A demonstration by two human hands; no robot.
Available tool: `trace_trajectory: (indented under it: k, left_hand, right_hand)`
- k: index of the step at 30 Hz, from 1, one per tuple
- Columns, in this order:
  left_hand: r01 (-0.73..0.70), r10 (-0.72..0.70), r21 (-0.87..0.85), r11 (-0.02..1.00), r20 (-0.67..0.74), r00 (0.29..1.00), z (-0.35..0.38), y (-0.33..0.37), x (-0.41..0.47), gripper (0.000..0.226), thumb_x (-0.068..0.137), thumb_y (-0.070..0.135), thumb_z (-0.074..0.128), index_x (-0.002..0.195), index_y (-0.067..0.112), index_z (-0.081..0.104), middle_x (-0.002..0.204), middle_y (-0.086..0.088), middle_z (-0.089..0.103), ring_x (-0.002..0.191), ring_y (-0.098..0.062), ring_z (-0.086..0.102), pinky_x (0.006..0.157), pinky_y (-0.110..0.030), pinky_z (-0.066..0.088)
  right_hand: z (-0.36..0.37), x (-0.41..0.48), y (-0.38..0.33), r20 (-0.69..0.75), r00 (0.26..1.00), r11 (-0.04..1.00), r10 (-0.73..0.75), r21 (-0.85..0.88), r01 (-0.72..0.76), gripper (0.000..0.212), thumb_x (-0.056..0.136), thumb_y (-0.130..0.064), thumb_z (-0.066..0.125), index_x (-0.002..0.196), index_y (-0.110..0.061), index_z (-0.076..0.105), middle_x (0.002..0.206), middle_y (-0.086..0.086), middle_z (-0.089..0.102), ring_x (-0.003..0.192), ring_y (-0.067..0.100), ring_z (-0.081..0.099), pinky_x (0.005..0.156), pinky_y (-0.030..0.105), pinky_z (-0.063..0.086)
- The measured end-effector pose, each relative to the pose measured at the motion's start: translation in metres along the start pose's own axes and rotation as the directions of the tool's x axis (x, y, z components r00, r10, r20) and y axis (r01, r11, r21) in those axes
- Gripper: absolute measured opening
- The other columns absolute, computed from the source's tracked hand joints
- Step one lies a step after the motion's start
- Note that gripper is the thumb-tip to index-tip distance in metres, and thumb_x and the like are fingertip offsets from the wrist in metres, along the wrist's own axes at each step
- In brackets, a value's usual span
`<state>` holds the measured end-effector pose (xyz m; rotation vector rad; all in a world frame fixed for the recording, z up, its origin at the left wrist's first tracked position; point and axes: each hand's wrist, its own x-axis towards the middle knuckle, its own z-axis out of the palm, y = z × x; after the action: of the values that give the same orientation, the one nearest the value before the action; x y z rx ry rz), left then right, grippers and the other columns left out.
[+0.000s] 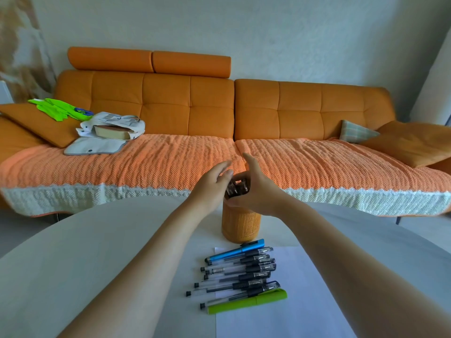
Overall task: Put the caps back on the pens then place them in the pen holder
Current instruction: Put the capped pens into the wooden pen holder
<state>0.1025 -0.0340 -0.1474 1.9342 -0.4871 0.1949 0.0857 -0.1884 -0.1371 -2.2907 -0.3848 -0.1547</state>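
I have both hands up at the mouth of the orange pen holder [241, 225], which stands on the white surface [73, 264] just beyond the row of pens [240, 272]. My right hand [256, 191] is wrapped around the rim, grasping a cluster of dark pieces there, probably caps, though I cannot tell. My left hand [211, 189] is released, fingers spread beside the rim, holding nothing I can see.

The holder is tall and I am working at its top, so a sideways pull could tip it toward the pens. If those dark pieces are caps, lifting several at once risks dropping some, and they could roll off the round surface. The pens lie close together on a sheet of paper [305, 289]; a stray forearm could scatter them.
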Motion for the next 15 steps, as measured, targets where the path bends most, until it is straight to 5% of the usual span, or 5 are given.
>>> trace_trajectory:
  k: [5, 11, 15]
  left_hand:
    - [0.024, -0.024, -0.017, 1.0, 0.026, 0.999, -0.005, 0.001, -0.003, 0.048, 0.101, 0.036, 0.044, 0.147, 0.022, 0.038, 0.149, 0.002, 0.044, 0.137, -0.013, 0.04, 0.103, -0.022, 0.03]
    - [0.012, 0.007, 0.161, 0.987, -0.117, 0.993, -0.015, 0.011, -0.015, 0.042, 0.099, 0.043, 0.044, 0.137, 0.024, 0.048, 0.136, 0.003, 0.049, 0.123, -0.013, 0.047, 0.093, -0.026, 0.036]
    - [-0.107, 0.223, 0.402, 0.909, -0.254, 0.941, -0.016, 0.012, -0.032, 0.013, 0.092, 0.027, 0.058, 0.103, 0.02, 0.055, 0.097, 0.008, 0.049, 0.091, -0.014, 0.048, 0.076, -0.024, 0.04]
  right_hand:
    - [0.0, -0.005, -0.006, 0.088, 0.996, 0.962, -0.009, -0.272, 0.033, 0.045, 0.092, -0.032, 0.06, 0.135, -0.034, 0.045, 0.1, -0.007, 0.063, 0.081, 0.017, 0.06, 0.065, 0.029, 0.046]
    - [-0.012, -0.019, -0.014, 0.056, 0.998, 0.962, -0.005, -0.272, 0.02, 0.083, 0.084, -0.036, 0.073, 0.152, -0.026, 0.027, 0.143, -0.002, 0.048, 0.118, 0.021, 0.055, 0.094, 0.038, 0.051]
    - [-0.025, -0.037, -0.026, -0.078, 0.982, 0.905, -0.17, -0.408, 0.124, 0.051, 0.08, -0.033, 0.073, 0.126, -0.031, 0.052, 0.121, -0.003, 0.05, 0.11, 0.016, 0.049, 0.092, 0.034, 0.047]
